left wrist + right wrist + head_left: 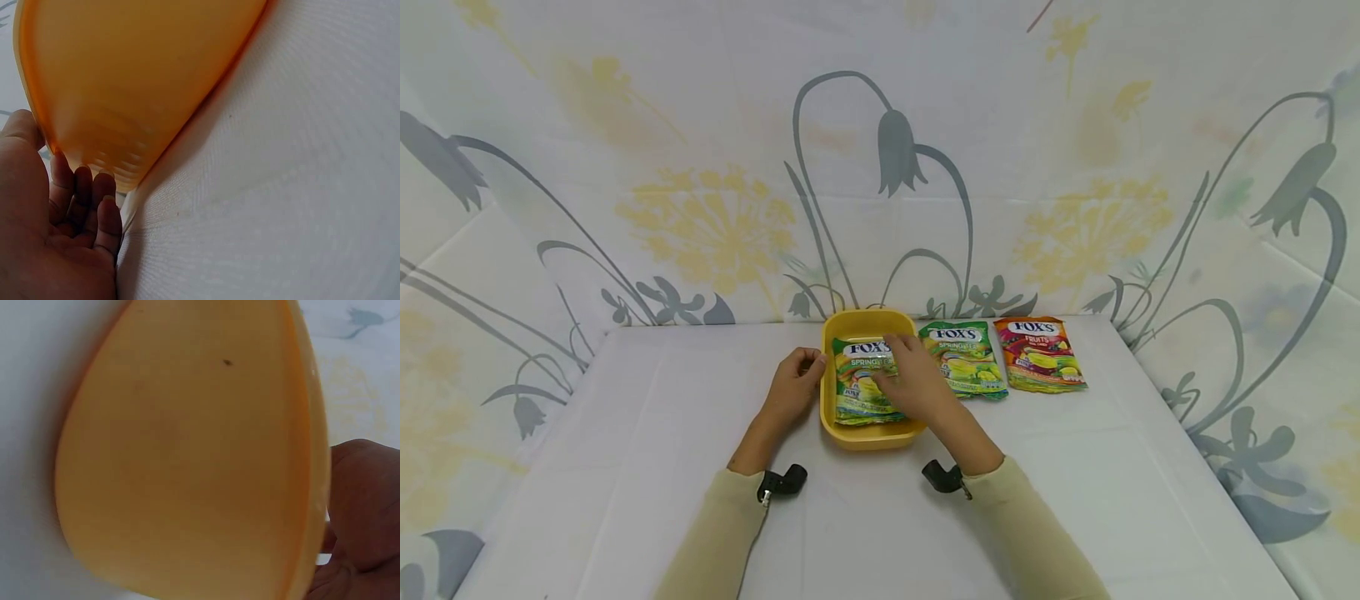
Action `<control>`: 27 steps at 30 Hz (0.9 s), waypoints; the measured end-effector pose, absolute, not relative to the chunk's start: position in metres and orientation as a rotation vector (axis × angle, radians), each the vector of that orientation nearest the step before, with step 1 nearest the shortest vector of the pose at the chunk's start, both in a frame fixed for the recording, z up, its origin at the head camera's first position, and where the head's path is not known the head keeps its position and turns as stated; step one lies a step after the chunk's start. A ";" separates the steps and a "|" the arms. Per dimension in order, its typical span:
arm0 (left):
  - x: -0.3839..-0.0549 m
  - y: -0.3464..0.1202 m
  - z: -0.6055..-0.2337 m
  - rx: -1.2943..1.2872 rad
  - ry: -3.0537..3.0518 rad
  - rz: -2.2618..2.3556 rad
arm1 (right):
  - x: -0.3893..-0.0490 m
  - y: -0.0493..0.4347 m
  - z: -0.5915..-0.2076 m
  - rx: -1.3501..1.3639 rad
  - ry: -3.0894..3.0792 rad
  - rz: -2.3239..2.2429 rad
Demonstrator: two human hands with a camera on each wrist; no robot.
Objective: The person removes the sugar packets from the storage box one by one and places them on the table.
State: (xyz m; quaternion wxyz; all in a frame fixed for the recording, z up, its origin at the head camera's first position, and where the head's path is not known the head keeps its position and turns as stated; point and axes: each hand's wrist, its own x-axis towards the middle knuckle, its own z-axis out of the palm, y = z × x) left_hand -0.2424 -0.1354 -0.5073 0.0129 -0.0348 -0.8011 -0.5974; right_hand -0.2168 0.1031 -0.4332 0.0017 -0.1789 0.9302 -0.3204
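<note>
A yellow plastic basket (871,438) stands at the middle of the table, near the back wall. Inside it lies a green Fox's Spring Tea candy packet (859,396), face up. My left hand (792,383) holds the basket's left rim; in the left wrist view the thumb is at the rim and the curled fingers are against the outer wall. Reaching over the right rim, my right hand (916,383) rests on the packet with thumb and fingers spread apart. Its fingertips are hidden behind the basket wall (187,456) in the right wrist view.
Just right of the basket lies another green Fox's packet (966,367), partly behind my right hand. Further right is a red Fox's Fruits packet (1040,354). A white cloth covers the table (1150,483), and a flower-patterned curtain (880,233) rises at the back and sides.
</note>
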 end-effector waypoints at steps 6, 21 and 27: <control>-0.242 -0.136 -0.508 -0.112 -2.497 -1.859 | -0.215 0.092 -0.442 -0.485 2.886 -0.937; -0.245 -0.135 -0.510 -0.149 -2.458 -1.859 | -0.215 0.085 -0.445 -0.424 2.865 -1.009; -0.244 -0.135 -0.510 -0.137 -2.463 -1.881 | -0.217 0.085 -0.448 -0.366 2.853 -1.042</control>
